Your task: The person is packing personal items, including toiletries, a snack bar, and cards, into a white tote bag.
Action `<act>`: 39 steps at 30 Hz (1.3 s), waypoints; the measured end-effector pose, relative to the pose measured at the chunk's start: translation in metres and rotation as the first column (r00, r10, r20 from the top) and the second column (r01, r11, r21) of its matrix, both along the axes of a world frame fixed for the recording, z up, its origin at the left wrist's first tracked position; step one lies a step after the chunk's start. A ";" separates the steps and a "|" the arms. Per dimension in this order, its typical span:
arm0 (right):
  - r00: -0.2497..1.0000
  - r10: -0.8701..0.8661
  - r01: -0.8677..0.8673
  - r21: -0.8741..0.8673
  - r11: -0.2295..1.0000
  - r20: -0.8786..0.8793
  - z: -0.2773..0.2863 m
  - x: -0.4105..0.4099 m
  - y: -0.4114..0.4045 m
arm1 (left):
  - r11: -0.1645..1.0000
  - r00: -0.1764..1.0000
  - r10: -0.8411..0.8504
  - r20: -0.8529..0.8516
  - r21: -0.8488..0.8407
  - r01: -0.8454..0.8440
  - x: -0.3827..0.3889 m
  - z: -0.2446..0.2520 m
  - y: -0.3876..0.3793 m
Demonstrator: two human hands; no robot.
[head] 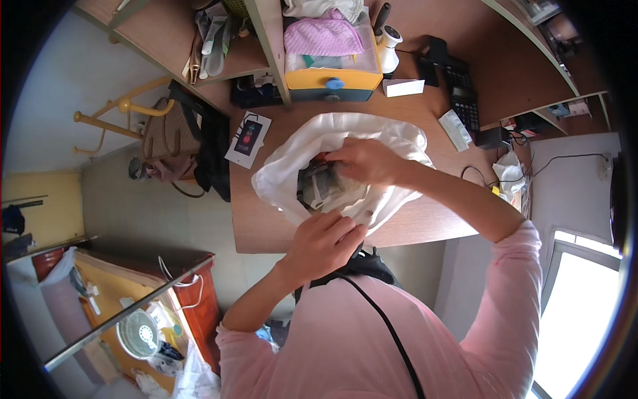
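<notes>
A white cloth bag stands on the wooden desk with its mouth spread wide towards me. My left hand pinches the bag's near rim between thumb and fingers. Over the far right rim, my right hand reaches into the mouth, fingers bent down. A small red item shows at its fingertips; whether they grip it cannot be told. Dark and clear plastic-looking items lie inside the bag, partly hidden by its folds and my right hand.
Behind the bag stands a yellow-fronted drawer unit with a pink cloth on top. A printed card lies left. To the right are a black desk telephone, a small packet and loose cables.
</notes>
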State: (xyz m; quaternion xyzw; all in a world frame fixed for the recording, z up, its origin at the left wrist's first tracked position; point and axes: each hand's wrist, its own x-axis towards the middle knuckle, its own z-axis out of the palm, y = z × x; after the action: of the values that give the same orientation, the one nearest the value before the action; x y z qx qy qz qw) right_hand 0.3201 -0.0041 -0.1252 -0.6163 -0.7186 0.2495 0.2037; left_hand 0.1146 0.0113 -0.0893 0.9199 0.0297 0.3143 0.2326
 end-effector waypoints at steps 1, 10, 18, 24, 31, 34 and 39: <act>1.000 -0.006 0.006 0.003 1.000 -0.001 -0.007 -0.005 0.005 | 1.000 1.000 -0.005 0.003 0.005 0.005 0.001 0.000 -0.001; 0.996 -0.087 0.089 0.112 0.990 -0.020 0.026 0.007 -0.002 | 0.983 0.975 0.171 -0.143 -0.039 -0.178 -0.004 0.005 -0.007; 0.943 -0.175 0.054 -0.390 0.919 -0.282 0.038 0.022 -0.058 | 0.999 0.991 0.002 -0.137 -0.044 -0.008 0.001 -0.006 -0.012; 0.918 -0.095 -0.086 -0.428 0.900 -0.384 0.068 0.034 -0.073 | 0.998 0.992 -0.058 -0.116 -0.004 0.058 -0.007 -0.005 -0.008; 0.961 0.094 -0.225 -0.538 0.812 -0.261 0.049 -0.004 -0.050 | 0.990 0.975 -0.134 -0.177 0.028 0.141 0.002 0.009 -0.003; 0.998 0.040 -0.058 -0.499 0.865 -0.047 0.043 -0.017 -0.055 | 0.986 0.969 -0.162 -0.187 -0.007 0.164 0.003 0.007 -0.001; 0.507 -0.473 0.485 -0.215 0.848 -0.720 0.050 0.010 -0.127 | 0.999 0.955 -0.025 -0.294 -0.047 0.011 0.014 0.017 -0.010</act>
State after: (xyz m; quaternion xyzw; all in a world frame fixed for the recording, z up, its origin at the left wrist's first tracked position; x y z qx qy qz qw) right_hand 0.3302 -0.1310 -0.0747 -0.6288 -0.3715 0.4096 0.5467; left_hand 0.1285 0.0011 -0.0723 0.9513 0.0627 0.1709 0.2489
